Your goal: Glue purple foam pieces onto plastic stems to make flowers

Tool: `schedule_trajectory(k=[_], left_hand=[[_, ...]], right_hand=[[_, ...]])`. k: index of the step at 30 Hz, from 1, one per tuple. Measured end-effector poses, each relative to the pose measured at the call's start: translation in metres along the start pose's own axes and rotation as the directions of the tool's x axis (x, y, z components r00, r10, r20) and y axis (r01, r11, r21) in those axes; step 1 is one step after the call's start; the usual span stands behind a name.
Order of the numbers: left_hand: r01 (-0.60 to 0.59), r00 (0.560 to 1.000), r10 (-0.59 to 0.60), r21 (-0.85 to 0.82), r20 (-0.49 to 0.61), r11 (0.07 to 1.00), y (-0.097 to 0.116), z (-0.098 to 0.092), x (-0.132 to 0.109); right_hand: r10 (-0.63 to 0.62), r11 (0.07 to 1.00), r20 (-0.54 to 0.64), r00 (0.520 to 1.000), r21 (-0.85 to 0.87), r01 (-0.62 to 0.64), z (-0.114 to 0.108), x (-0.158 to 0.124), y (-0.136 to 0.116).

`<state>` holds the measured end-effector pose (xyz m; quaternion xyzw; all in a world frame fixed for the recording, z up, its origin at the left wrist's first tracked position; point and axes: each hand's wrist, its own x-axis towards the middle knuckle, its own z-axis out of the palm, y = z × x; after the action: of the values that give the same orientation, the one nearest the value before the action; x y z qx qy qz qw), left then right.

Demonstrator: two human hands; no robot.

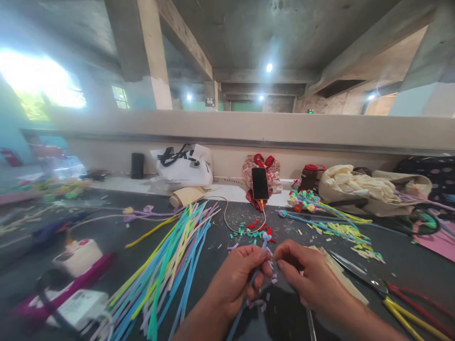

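My left hand (245, 274) is closed on a blue pipe cleaner (266, 239). Its tip, with a small pale curled end, rises above my fingers, and its lower part runs down toward the table's front edge. My right hand (302, 267) is close beside it, thumb and fingertips pinched together. What lies between those fingertips is too small to make out. A thin silver tool (311, 326) shows below my right palm; whether the hand holds it is hidden. Short lilac cut pieces (258, 303) lie on the black table beneath my hands.
A bundle of coloured pipe cleaners (177, 251) lies left. Large scissors (362, 274) rest at right on beige paper (350, 284). A phone (260, 183) leans on a red patterned bag, its cable looping forward. Finished pipe-cleaner flowers (304, 201), a bottle (308, 179) and bags stand behind.
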<state>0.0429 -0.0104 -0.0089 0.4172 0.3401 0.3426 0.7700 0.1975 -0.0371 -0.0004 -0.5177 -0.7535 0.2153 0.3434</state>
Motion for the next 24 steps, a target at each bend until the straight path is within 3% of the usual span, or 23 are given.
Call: schedule_trajectory(k=[4, 12, 21, 24], left_hand=[[0.018, 1.0, -0.017, -0.059, 0.01, 0.998, -0.006, 0.003, 0.003], [-0.004, 0.996, -0.005, -0.091, -0.093, 0.996, -0.013, 0.007, 0.005], [-0.007, 1.0, 0.005, -0.078, -0.021, 0.997, -0.018, 0.002, 0.009], [-0.014, 1.0, 0.013, -0.072, -0.019, 0.997, -0.019, 0.002, 0.01]], right_hand=[[-0.026, 0.999, -0.059, 0.998, 0.032, 0.028, 0.0, -0.001, 0.004], [-0.018, 0.999, -0.118, 0.993, 0.036, 0.023, 0.003, -0.002, -0.001], [-0.15, 0.989, -0.153, 0.977, -0.024, 0.148, 0.006, 0.0, 0.004], [-0.106, 0.993, -0.151, 0.983, 0.032, 0.112, 0.006, 0.001, 0.006]])
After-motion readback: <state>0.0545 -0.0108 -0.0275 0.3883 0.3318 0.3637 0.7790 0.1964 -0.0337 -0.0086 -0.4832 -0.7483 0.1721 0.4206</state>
